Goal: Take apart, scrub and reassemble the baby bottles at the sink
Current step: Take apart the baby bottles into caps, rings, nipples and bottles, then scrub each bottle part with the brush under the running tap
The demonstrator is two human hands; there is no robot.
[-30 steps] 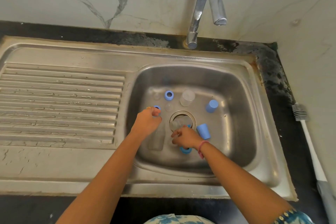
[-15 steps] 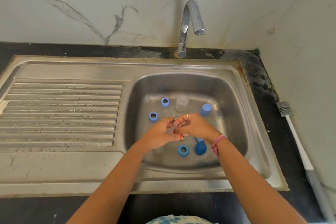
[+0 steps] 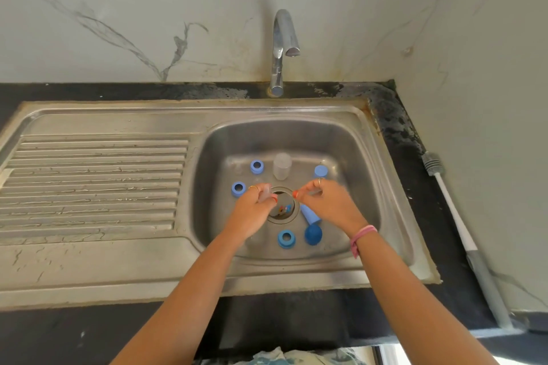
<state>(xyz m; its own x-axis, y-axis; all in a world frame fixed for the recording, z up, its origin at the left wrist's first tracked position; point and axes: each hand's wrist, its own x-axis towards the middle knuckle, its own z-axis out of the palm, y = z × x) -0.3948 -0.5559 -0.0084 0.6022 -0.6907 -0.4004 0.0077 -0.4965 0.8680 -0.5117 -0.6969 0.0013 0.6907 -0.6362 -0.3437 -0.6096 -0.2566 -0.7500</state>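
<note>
Both hands are down in the steel sink basin, over the drain. My left hand grips a clear bottle part. My right hand pinches a small clear piece, too faint to name. The hands are a little apart. On the basin floor lie three blue screw rings, two light blue caps and a darker blue cap. A clear bottle stands at the back.
The tap arches over the back of the basin with no water running. A ribbed draining board lies to the left. A bottle brush rests on the black counter at the right, by the wall.
My hands met over the drain, then drew apart, each now holding a clear piece. The camera has tilted up and back, showing more wall.
</note>
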